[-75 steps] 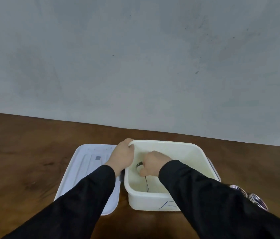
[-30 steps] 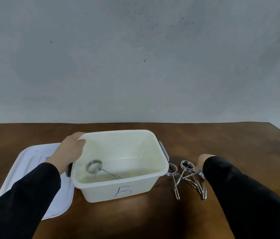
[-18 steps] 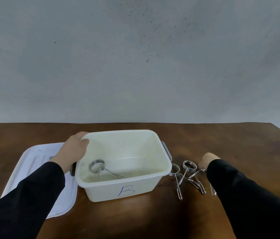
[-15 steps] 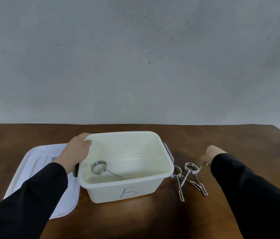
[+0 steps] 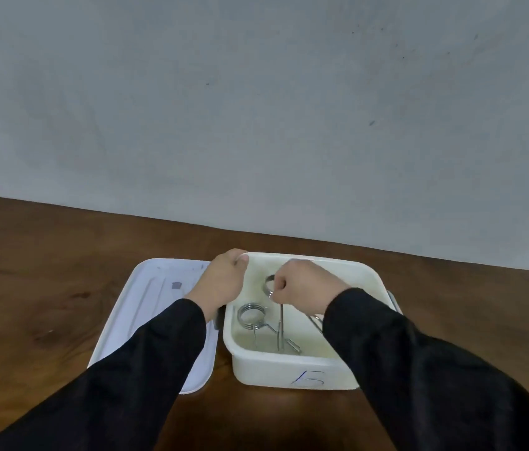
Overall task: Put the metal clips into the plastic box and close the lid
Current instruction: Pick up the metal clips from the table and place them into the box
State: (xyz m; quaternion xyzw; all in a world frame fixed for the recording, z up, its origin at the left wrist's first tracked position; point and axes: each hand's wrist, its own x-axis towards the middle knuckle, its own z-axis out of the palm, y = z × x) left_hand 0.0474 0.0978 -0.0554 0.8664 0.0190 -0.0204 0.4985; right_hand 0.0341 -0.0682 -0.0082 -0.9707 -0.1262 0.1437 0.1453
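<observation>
The plastic box (image 5: 292, 369), marked with a blue letter on its near wall, is set on the wooden tabletop (image 5: 61, 242), towards its near edge, with the lid (image 5: 152, 307) laid flat just beside the box's left wall, presumably so that it can be reached once the filling is done. The box's far-left corner is gripped by the left hand (image 5: 221, 284), the fingers curled over the rim, apparently to steady the box. One metal clip (image 5: 274, 307) is held in the closed right hand (image 5: 302, 284) by its coiled ring, its legs hanging down into the box, so that it can be lowered rather than dropped. A second clip (image 5: 253, 317) is seen lying on the box floor. Whether clips remain outside cannot be told, as the right sleeve (image 5: 419, 369) covers that side.
</observation>
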